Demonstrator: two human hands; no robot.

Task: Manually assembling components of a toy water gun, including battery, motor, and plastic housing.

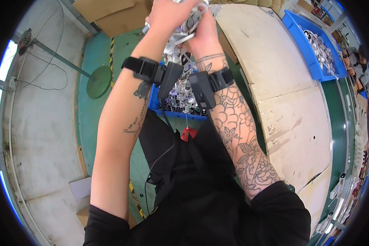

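At the top edge of the head view, both my arms reach out over a blue bin on the green floor. My left hand grips one side of a bunch of small white and grey plastic parts. Opposite it, my right hand is closed on the same bunch; its fingertips are mostly hidden. More loose small parts, white, black and purplish, fill the bin below. Each wrist wears a black strap with a small black box.
To my right stands a worn cream-coloured table, bearing another blue bin of small parts. A fan with a round green base stands left, near the wall. Cardboard boxes lie ahead. Another person is at far right.
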